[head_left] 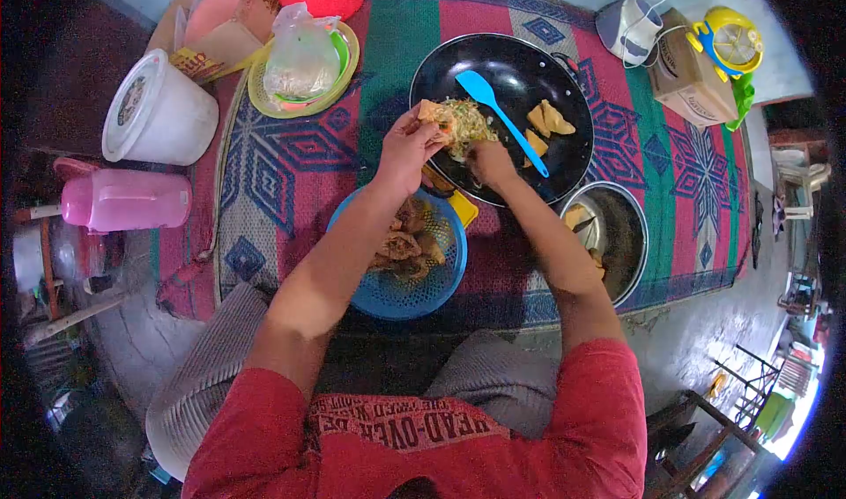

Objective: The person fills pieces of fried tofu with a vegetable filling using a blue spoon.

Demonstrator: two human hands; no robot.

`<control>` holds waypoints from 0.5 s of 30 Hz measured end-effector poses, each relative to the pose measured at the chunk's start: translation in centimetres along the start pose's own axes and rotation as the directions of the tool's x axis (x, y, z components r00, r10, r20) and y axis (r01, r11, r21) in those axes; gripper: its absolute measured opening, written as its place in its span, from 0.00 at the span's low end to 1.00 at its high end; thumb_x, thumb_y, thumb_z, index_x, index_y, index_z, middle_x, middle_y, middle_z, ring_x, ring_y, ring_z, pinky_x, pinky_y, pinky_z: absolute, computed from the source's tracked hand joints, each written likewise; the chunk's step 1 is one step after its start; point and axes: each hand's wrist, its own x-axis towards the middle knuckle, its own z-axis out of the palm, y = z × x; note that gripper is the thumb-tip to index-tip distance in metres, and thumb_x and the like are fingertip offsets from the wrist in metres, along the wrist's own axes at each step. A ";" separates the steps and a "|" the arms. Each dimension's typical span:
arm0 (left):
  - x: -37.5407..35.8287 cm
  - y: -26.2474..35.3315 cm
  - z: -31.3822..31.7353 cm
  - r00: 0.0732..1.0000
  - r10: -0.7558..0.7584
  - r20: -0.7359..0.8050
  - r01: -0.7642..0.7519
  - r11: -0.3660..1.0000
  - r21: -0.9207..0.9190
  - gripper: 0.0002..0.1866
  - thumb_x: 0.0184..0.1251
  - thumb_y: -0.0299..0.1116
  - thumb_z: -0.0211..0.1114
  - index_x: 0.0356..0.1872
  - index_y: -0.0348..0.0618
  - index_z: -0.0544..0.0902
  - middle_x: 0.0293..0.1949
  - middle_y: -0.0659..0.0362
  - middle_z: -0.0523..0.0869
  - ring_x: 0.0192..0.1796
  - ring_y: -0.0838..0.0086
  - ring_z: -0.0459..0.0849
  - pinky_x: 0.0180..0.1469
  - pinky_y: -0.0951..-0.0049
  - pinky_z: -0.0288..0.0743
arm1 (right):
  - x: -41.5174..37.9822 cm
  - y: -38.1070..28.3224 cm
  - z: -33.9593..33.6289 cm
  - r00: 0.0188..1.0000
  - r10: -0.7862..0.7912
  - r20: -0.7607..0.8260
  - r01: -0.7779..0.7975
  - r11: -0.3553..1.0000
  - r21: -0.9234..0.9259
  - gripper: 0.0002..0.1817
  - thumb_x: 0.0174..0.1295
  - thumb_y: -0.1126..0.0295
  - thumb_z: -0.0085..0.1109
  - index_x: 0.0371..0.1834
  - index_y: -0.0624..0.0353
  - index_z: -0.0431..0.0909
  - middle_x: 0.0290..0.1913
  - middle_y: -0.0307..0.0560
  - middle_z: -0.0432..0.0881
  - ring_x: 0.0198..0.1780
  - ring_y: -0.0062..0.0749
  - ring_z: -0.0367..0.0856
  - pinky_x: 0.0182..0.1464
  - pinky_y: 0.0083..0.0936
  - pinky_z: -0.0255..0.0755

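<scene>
My left hand [407,149] is closed around a golden fried tofu piece [431,111], held up at the left rim of a large black wok [445,57]. Shredded vegetable filling [471,122], pale with green and orange bits, lies heaped beside it in the wok. My right hand [492,162] reaches into the filling's lower edge with curled fingers, their tips partly hidden. A blue spatula [506,122] rests across the wok, right of the heap. Several tofu triangles [552,118] lie beyond its handle.
Below my left forearm stands a blue basket [397,310] of browned fried pieces. A steel bowl [636,226] with some tofu sits at right. Around the patterned mat [397,23] are a white bucket [181,116], a pink jug [137,199] and a cardboard box [692,76].
</scene>
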 end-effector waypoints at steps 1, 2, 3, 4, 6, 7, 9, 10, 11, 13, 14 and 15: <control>0.1 0.1 -0.2 1.000 0.002 -0.003 -0.002 1.000 0.000 0.21 0.56 0.20 0.53 0.53 0.43 0.68 0.44 0.59 0.75 0.44 0.72 0.77 0.45 0.72 0.74 | 0.1 0.7 -0.8 0.994 -0.105 -0.002 0.105 0.991 0.087 0.09 0.41 0.70 0.61 0.27 0.59 0.78 0.26 0.51 0.79 0.27 0.41 0.77 0.30 0.29 0.71; 0.5 -0.1 -0.6 1.000 0.005 -0.011 -0.005 1.000 0.017 0.21 0.56 0.20 0.53 0.52 0.43 0.68 0.44 0.59 0.75 0.44 0.72 0.77 0.45 0.72 0.74 | 0.1 0.9 -2.0 0.978 -0.206 -0.012 0.205 0.963 0.173 0.07 0.43 0.71 0.60 0.27 0.59 0.79 0.24 0.49 0.78 0.24 0.36 0.77 0.28 0.28 0.71; 0.5 -0.1 -0.7 1.000 0.008 -0.018 -0.007 0.999 0.034 0.20 0.56 0.20 0.53 0.52 0.43 0.68 0.44 0.59 0.75 0.44 0.72 0.77 0.45 0.72 0.74 | 0.1 1.1 -2.9 0.978 -0.207 -0.008 0.206 0.963 0.173 0.07 0.43 0.71 0.60 0.27 0.59 0.79 0.24 0.49 0.78 0.24 0.36 0.77 0.28 0.28 0.71; 0.5 -0.2 -0.7 1.000 0.007 -0.018 -0.007 0.999 0.033 0.20 0.56 0.20 0.53 0.52 0.43 0.68 0.44 0.59 0.75 0.44 0.72 0.77 0.45 0.72 0.74 | 0.3 1.3 -3.8 0.988 -0.075 0.136 0.024 0.940 0.341 0.07 0.44 0.69 0.60 0.27 0.58 0.79 0.24 0.50 0.78 0.24 0.35 0.77 0.27 0.27 0.71; 0.3 -0.1 -0.5 0.999 -0.010 -0.035 0.012 0.999 0.045 0.20 0.56 0.20 0.53 0.52 0.43 0.68 0.44 0.58 0.76 0.44 0.72 0.77 0.45 0.72 0.74 | 0.5 1.9 -4.4 0.920 0.101 0.378 -0.327 0.728 0.602 0.09 0.46 0.68 0.60 0.30 0.59 0.80 0.20 0.44 0.78 0.20 0.22 0.74 0.25 0.18 0.69; 0.2 -0.2 -0.5 0.999 -0.010 -0.035 0.012 0.999 0.045 0.20 0.56 0.20 0.53 0.52 0.43 0.68 0.44 0.58 0.76 0.44 0.72 0.77 0.45 0.72 0.74 | 0.5 2.2 -4.7 0.920 0.101 0.378 -0.327 0.728 0.602 0.09 0.46 0.68 0.60 0.30 0.59 0.80 0.20 0.44 0.78 0.20 0.22 0.74 0.25 0.18 0.69; 0.2 -0.6 -0.4 1.000 -0.015 0.000 0.015 0.999 0.034 0.20 0.56 0.20 0.53 0.52 0.43 0.67 0.43 0.58 0.76 0.43 0.72 0.77 0.44 0.72 0.75 | 0.4 1.8 -7.0 0.904 0.115 0.412 -0.405 0.542 0.736 0.06 0.52 0.74 0.56 0.32 0.62 0.78 0.25 0.38 0.77 0.25 0.18 0.73 0.26 0.14 0.68; 0.2 -0.7 -0.2 1.000 -0.012 0.003 0.012 0.999 0.033 0.20 0.56 0.20 0.53 0.52 0.43 0.67 0.43 0.58 0.76 0.43 0.72 0.77 0.44 0.72 0.75 | 0.4 1.4 -8.2 0.913 0.098 0.395 -0.391 0.483 0.784 0.08 0.52 0.74 0.55 0.35 0.64 0.77 0.28 0.38 0.78 0.28 0.17 0.73 0.29 0.13 0.68; 0.0 -0.7 0.2 1.000 -0.013 -0.021 0.013 0.999 0.035 0.20 0.56 0.20 0.53 0.52 0.42 0.67 0.43 0.58 0.76 0.43 0.72 0.77 0.44 0.72 0.75 | 0.3 0.4 -9.8 0.915 0.097 0.391 -0.387 0.485 0.784 0.08 0.52 0.74 0.55 0.35 0.64 0.77 0.28 0.38 0.78 0.28 0.17 0.73 0.29 0.13 0.68; 0.0 -1.0 0.6 0.999 -0.014 -0.043 0.015 0.999 0.036 0.20 0.56 0.20 0.53 0.52 0.42 0.67 0.42 0.58 0.76 0.42 0.72 0.78 0.43 0.73 0.75 | -0.1 -1.5 -12.1 0.931 -0.005 0.365 -0.352 0.245 0.903 0.08 0.52 0.74 0.55 0.35 0.65 0.76 0.29 0.38 0.78 0.28 0.18 0.73 0.31 0.13 0.68; -0.1 -1.1 0.7 1.000 -0.020 -0.005 0.020 0.999 0.041 0.20 0.57 0.22 0.53 0.53 0.41 0.66 0.44 0.57 0.75 0.43 0.70 0.77 0.44 0.73 0.75 | 0.1 -1.9 -11.8 0.938 -0.007 0.345 -0.334 0.241 0.911 0.08 0.51 0.73 0.57 0.34 0.63 0.77 0.28 0.37 0.78 0.28 0.18 0.74 0.30 0.15 0.68; -0.1 -1.2 0.9 0.999 -0.027 0.034 0.025 0.998 0.049 0.21 0.57 0.23 0.53 0.54 0.40 0.65 0.46 0.56 0.73 0.44 0.69 0.77 0.45 0.72 0.74 | 0.0 -2.4 -11.4 0.940 -0.004 0.342 -0.331 0.240 0.912 0.08 0.51 0.73 0.57 0.34 0.63 0.77 0.28 0.37 0.78 0.28 0.18 0.74 0.30 0.15 0.68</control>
